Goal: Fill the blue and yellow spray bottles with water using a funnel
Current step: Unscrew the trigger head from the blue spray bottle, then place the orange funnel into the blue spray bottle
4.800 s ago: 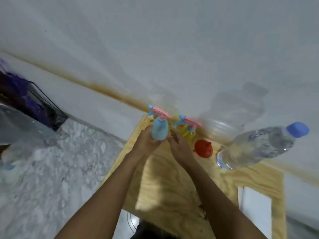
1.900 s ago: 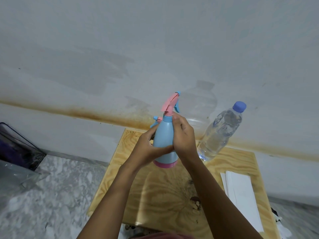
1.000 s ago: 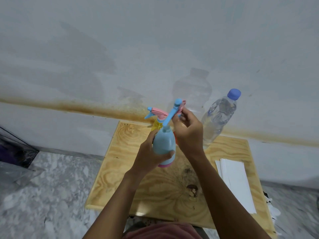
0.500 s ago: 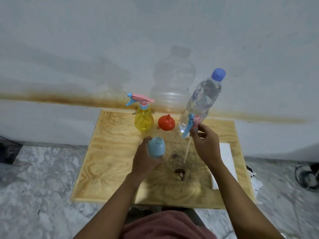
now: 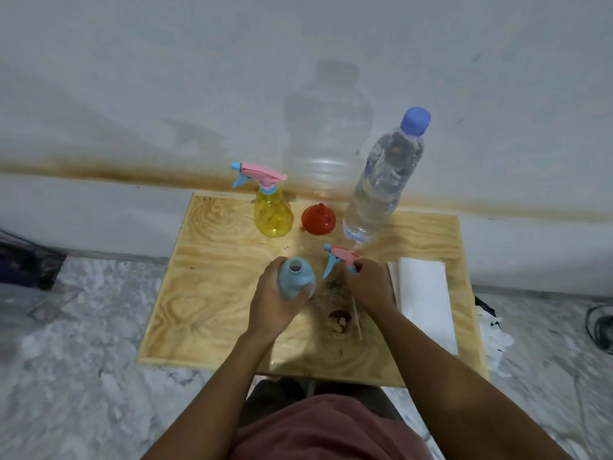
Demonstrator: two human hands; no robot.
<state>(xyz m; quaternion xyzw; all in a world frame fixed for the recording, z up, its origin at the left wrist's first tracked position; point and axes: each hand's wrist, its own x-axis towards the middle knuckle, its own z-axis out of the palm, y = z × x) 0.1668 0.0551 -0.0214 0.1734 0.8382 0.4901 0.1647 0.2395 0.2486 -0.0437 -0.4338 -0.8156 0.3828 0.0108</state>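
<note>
Two hands: both gripping
Left hand point(image 5: 270, 302): wraps blue spray bottle point(image 5: 295, 281), neck uncapped
Right hand point(image 5: 368, 285): clasps pink trigger head point(image 5: 340, 257)
Writing: none legible

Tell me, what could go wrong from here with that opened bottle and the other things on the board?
The open blue spray bottle is steadied only by the left hand; letting go carelessly could tip it. The pink trigger head in the right hand trails a thin dip tube that might snag. Reaching for the red funnel could knock the tall water bottle.
</note>
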